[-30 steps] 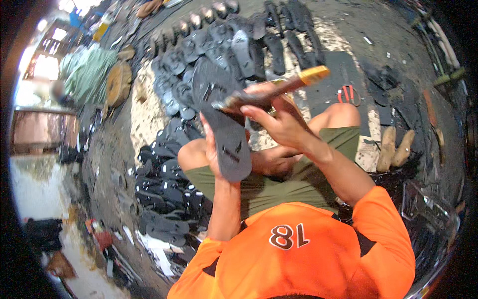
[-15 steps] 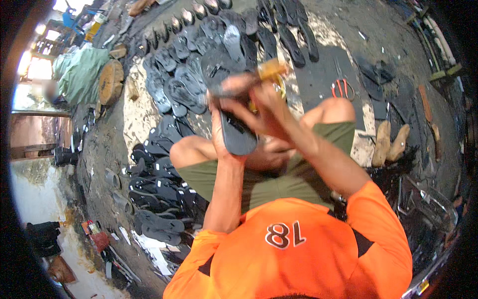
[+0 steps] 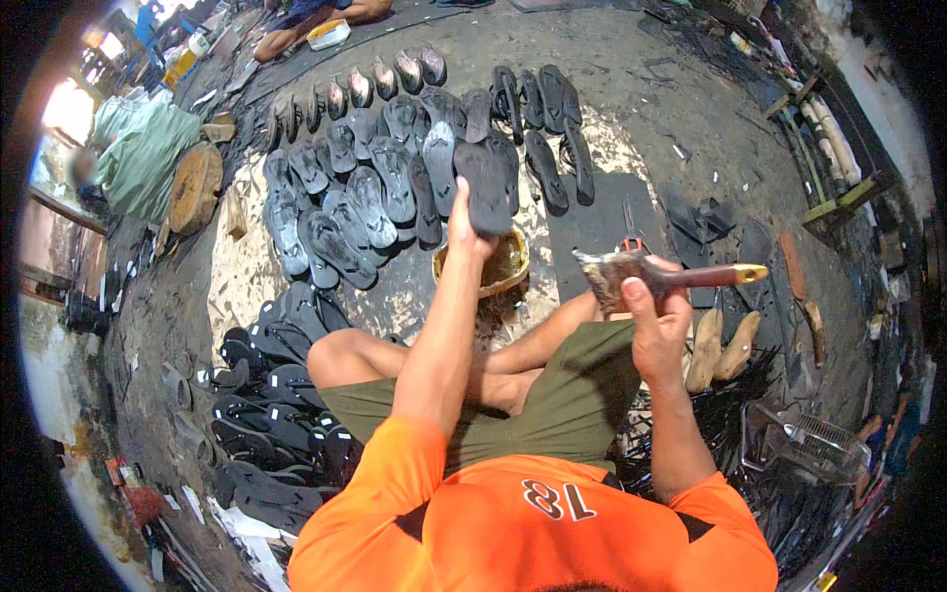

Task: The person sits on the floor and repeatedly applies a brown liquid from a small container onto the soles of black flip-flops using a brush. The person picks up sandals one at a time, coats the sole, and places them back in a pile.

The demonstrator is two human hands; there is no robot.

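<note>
My left hand [image 3: 472, 237], arm stretched forward, grips the near end of a flat black sandal sole [image 3: 486, 187]. That sole is held over a cluster of black flip-flops [image 3: 390, 178] on the floor; whether it touches those beneath I cannot tell. On the right, my right hand [image 3: 659, 331] is closed around a flat paintbrush [image 3: 700, 277] with a dark red-brown handle and a yellow tip. Its worn, smeared bristles point left. Between my arms, in front of my crossed legs, stands a yellow-rimmed tub [image 3: 523, 274], partly hidden by my left hand and the sole.
Wooden shoe lasts [image 3: 705, 350] lie by my right knee, near red-handled pliers [image 3: 628, 243]. A wire fan guard [image 3: 809, 444] sits lower right. More black sandals [image 3: 281, 395] are piled at my left. A round wood block [image 3: 195, 187] stands far left. Another person's leg [image 3: 306, 30] shows at the back.
My hands were close together, with the brush blurred over the sole. Now the left has carried the sole forward and the right has drawn the brush away rightward. The view has shifted too.
</note>
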